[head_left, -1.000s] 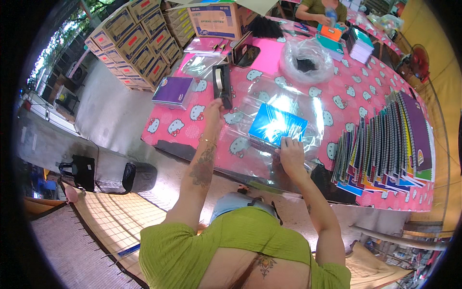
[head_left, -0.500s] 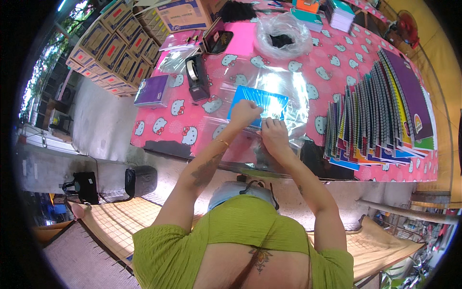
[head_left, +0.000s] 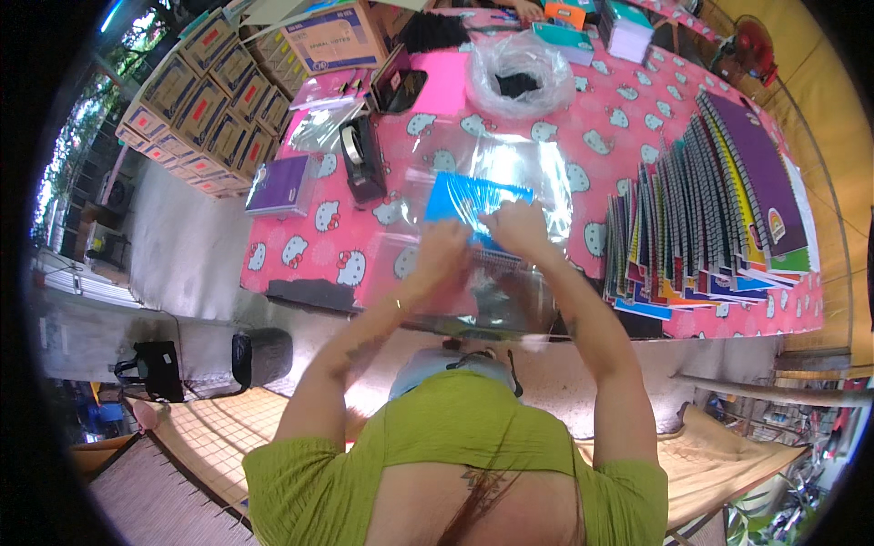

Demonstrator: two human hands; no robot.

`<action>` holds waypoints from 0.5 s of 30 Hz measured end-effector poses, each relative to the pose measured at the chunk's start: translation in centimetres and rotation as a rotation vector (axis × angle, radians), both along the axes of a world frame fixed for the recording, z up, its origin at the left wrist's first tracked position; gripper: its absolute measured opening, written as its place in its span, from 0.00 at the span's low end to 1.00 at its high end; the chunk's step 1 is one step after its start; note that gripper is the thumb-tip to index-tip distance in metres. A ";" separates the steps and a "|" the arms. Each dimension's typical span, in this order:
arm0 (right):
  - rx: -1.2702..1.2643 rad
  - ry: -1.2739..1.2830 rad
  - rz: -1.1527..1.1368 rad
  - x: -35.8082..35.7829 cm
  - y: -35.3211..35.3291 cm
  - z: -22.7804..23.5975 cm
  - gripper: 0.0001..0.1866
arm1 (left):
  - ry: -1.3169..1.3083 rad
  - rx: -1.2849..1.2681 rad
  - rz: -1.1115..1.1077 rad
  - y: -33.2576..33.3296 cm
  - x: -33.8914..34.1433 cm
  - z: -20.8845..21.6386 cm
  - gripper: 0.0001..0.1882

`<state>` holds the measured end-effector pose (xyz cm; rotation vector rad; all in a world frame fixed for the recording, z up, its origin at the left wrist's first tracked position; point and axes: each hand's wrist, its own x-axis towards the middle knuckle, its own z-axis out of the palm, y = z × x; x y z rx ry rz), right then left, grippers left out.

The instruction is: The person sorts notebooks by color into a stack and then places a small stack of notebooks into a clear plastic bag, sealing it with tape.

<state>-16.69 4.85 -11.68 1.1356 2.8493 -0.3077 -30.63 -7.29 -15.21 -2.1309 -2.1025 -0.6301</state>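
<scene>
A blue spiral notebook [head_left: 457, 193] lies in front of me on clear plastic film [head_left: 551, 173], and a shiny clear layer covers at least part of it. My left hand [head_left: 443, 247] is at its near left edge, smeared by motion, so its fingers cannot be read. Over the notebook's right part, my right hand [head_left: 517, 227] is closed with its fingers curled down; anything pinched in them is hidden. The notebook's wire spiral faces me, just below my hands. More clear plastic reaches toward the table's front edge.
Left of the film stand a black tape dispenser [head_left: 362, 162] and a purple notebook [head_left: 280, 185]. A long row of spiral notebooks [head_left: 696, 200] leans at the right. Farther back are a clear plastic bag [head_left: 519, 77], a phone [head_left: 411, 89] and a cardboard box [head_left: 337, 38]. Another person's hand [head_left: 526, 11] shows at the far edge.
My left hand has moved down and left off the notebook's middle. My right hand has moved up from the near edge onto its right part. Another person's hand has appeared at the back.
</scene>
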 end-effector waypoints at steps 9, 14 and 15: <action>-0.941 0.373 -0.127 2.4 16.3 3.1 0.33 | -0.412 0.335 -0.197 -1.3 -3.2 4.5 0.13; -1.070 0.643 -0.092 3.9 10.6 5.4 0.32 | -1.138 0.059 0.039 1.0 -9.6 1.8 0.15; -1.075 0.624 -0.193 4.3 9.1 5.6 0.32 | -1.262 0.118 0.038 1.0 -8.9 2.1 0.15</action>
